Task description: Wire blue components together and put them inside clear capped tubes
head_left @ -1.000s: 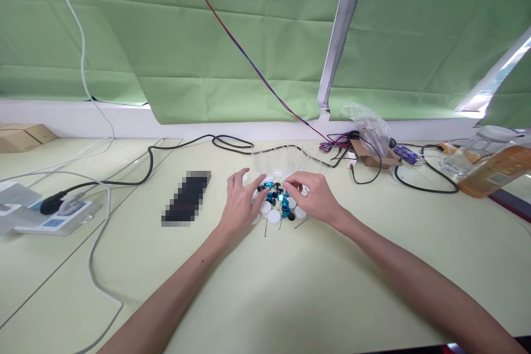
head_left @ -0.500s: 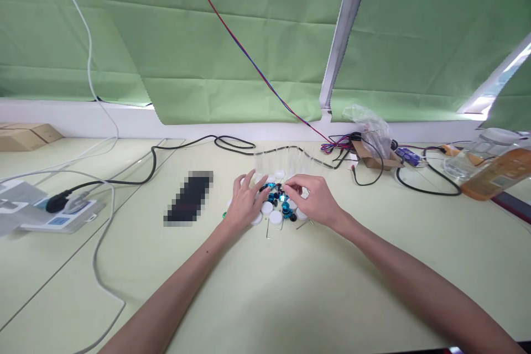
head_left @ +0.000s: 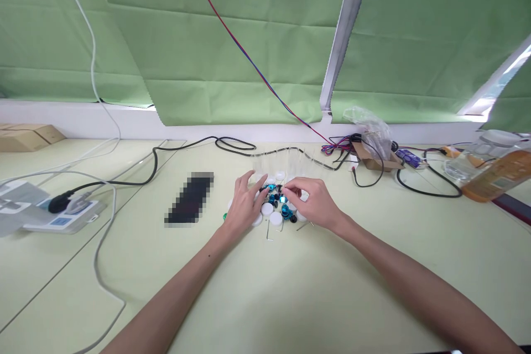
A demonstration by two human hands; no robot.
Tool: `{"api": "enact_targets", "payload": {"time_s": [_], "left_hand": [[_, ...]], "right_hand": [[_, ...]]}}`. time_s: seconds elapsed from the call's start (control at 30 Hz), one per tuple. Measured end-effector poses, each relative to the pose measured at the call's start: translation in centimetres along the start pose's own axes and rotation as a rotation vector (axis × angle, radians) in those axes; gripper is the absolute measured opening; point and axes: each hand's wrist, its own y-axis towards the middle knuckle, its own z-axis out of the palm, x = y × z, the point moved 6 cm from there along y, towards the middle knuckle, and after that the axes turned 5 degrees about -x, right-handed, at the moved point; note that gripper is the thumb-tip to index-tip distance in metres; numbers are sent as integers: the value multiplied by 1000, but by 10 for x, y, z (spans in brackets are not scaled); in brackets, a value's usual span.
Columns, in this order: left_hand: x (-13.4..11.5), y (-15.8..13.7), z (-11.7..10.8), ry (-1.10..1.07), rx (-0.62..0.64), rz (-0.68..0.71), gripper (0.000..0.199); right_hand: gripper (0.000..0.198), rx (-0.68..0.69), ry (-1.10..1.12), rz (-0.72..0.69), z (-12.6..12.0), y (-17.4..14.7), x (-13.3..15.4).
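The blue parts [head_left: 286,211], small and shiny, lay clustered on the desk [head_left: 282,287] between the two hands, with black pieces [head_left: 293,219] mixed among them. The right hand [head_left: 313,199] came in at the right of the blue parts, its thumb and forefinger drawn close together above them; whether they pinched a small piece I could not tell. The left hand [head_left: 245,202] lay at their left, fingers spread wide, the thumb and forefinger reaching over the cluster's edge. White round lids [head_left: 276,218] surrounded the blue parts, some half hidden by the hands. A bent metal key [head_left: 267,232] lay just in front of them, and clear plastic walls [head_left: 299,163] stood just behind. A small green piece [head_left: 225,216] showed left of the blue parts, past the left hand, and farther left lay a dark pixelated rectangle [head_left: 189,198]. Behind the blue parts ran a black cable [head_left: 234,144]; well to their right leaned an orange bottle [head_left: 500,180].
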Motion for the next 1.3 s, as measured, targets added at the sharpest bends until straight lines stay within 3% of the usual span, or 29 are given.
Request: {"api": "enact_targets", "payload": {"time_s": [0.17, 0.37, 0.53, 0.67, 0.8, 0.93, 1.13, 1.3], "left_hand": [[-8, 1, -13, -57, -110, 5, 37], [-18, -1, -24, -122, -227, 52, 27], [-24, -5, -20, -133, -208, 72, 24], [-28, -7, -15, -206, -171, 97, 36], [-26, -9, -8, -265, -88, 26, 41], [-26, -11, -5, -239, -40, -17, 43], [-31, -12, -7, -203, -15, -12, 44], [-35, -12, -7, -208, -2, 35, 44]], "right_hand": [[19, 0, 43, 34, -2, 1, 2], [18, 12, 271, 190, -4, 2, -4], [19, 8, 416, 246, -7, 6, -9], [19, -16, 444, 273, -13, 8, -11], [22, -59, 443, 282, -20, 11, -13], [23, -159, 444, 283, -36, 17, -16], [14, -427, 412, 232, -73, 21, -20], [11, -520, 399, 219, -82, 21, -19]]}}
